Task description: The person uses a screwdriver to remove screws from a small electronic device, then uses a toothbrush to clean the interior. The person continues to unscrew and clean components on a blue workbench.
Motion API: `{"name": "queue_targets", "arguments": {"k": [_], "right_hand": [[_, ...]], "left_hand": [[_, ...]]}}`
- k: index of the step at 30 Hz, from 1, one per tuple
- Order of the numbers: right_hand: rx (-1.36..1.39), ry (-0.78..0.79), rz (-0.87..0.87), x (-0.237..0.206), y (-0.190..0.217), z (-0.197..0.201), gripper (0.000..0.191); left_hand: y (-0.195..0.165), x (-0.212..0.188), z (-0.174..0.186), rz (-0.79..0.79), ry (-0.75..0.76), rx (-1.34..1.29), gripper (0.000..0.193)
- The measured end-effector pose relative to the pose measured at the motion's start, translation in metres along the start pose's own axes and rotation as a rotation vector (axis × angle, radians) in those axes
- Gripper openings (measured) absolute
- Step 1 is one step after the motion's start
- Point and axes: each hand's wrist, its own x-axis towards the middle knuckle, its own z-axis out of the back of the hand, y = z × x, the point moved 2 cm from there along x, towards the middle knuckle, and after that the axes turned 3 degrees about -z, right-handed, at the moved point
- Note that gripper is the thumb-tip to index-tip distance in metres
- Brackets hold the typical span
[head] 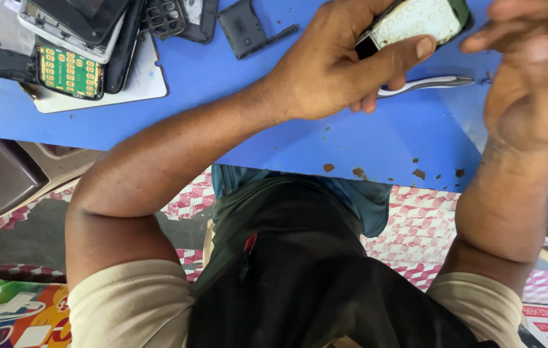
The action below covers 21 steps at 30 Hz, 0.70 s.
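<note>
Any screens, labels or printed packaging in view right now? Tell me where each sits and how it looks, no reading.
Phone part: in the left hand, top centre; white dotted pad in a dark frame.
Green circuit board: top left on the blue table; rectangular, rows of gold contacts.
Colourful printed sheet: bottom left; red, green, yellow.

Open blue tabletop (235, 84) between the heap of dismantled black phone casings and a green keypad circuit board (71, 71) at far left, a loose dark plastic cover (245, 29) beside it, and silver-grey tweezers (425, 84) lying flat toward the right.
</note>
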Motion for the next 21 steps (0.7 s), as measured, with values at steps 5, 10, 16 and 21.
{"name": "queue_targets", "arguments": {"k": [5, 10, 16, 21], "right_hand": [[-0.083, 0.005, 0.153, -0.006, 0.006, 0.001, 0.041], [-0.594, 0.083, 0.397, 0.000, 0.030, -0.018, 0.027], [-0.771, 0.082, 0.538, 0.007, 0.036, -0.032, 0.026], [-0.774, 0.061, 0.551, 0.007, 0.031, -0.030, 0.026]], "left_hand": [[0.008, 0.000, -0.004, -0.220, -0.085, -0.003, 0.021], [0.018, -0.003, -0.007, -0.198, -0.112, -0.009, 0.023], [0.023, 0.000, -0.006, -0.292, -0.085, 0.091, 0.018], [0.026, 0.001, -0.008, -0.238, -0.109, 0.179, 0.020]]}}
